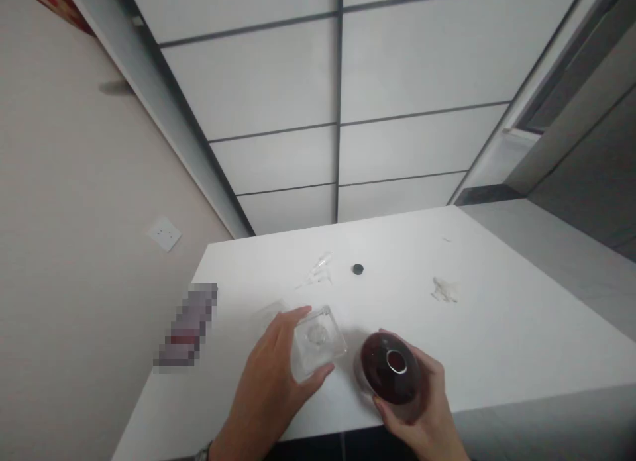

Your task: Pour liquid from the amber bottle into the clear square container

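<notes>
My left hand is wrapped round a clear square glass bottle that stands on the white table, thumb on its near side and fingers on its far left side. My right hand grips a round dark red bottle with a silver ring at its open neck, just right of the clear bottle near the table's front edge. The two bottles stand close together but apart.
A small black cap lies farther back on the table, with a clear plastic piece to its left. A crumpled white scrap lies at the right. A blurred-out object sits at the table's left edge. The beige wall has a socket.
</notes>
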A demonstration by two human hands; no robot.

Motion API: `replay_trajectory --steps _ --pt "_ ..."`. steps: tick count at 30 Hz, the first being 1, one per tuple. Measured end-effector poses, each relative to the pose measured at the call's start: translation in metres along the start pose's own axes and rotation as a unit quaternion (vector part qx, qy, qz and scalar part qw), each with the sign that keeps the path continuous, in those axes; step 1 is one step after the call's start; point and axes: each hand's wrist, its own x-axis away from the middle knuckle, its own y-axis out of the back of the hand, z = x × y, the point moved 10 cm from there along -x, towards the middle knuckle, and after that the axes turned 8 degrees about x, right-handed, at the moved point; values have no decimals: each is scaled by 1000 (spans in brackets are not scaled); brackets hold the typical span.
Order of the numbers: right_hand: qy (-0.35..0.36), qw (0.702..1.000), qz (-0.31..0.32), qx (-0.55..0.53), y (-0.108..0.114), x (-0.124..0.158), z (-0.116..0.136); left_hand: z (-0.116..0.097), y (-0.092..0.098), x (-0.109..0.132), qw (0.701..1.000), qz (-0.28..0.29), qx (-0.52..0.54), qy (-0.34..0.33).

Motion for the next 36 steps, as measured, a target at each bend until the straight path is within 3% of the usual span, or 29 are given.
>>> replay_trajectory --steps 5,14,18,24,36 --pt "31 998 60 17 -9 -11 13 0 36 19 998 -45 34 33" --pt "19 992 116 -47 -42 -16 28 -13 72 25 998 -48 25 -42" --pt "0 988 141 -56 -49 -12 24 -11 76 24 998 -35 33 -50" --pt "2 985 159 -60 -50 -9 19 0 66 28 998 1 50 -45" --pt "-14 972 233 -29 -63 -3 17 -9 73 20 997 -3 66 -47"
